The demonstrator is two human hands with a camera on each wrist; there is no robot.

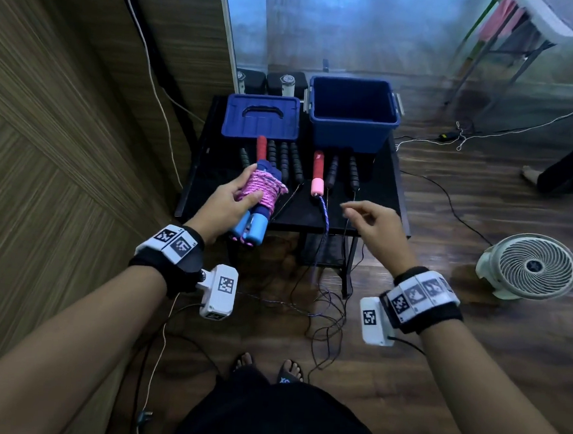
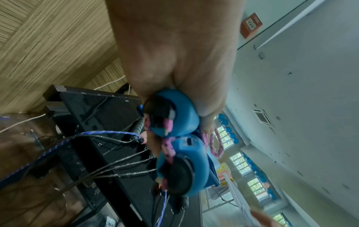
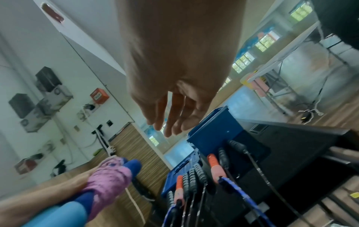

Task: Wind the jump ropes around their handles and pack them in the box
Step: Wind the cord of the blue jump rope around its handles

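- Over the near-left bench edge, our left hand has its fingers curled around the wound bundle: pink rope coiled tight on two blue handles, pale-blue ends pointing back toward us.
- Right hand hangs free above the near-right edge, fingers loosely curled, holding nothing as far as we can tell; the thin black cord runs just beside the fingertips, contact unclear.
- Box stands open at far right, interior looks empty; lid lies flat to its left.
- Step in hand, as we judge it: carry the bundle to the box.
- Keep the thumb pressed on the outer turns so the coil doesn't slacken in transit.
- Lift clear of the row of unwound handles on the bench; loose cords trail off the near edge to the floor and could snag.
- Lower it in flat, release only once it rests on the bottom.
- Right hand can go for the red-and-pink handle with the blue rope next.
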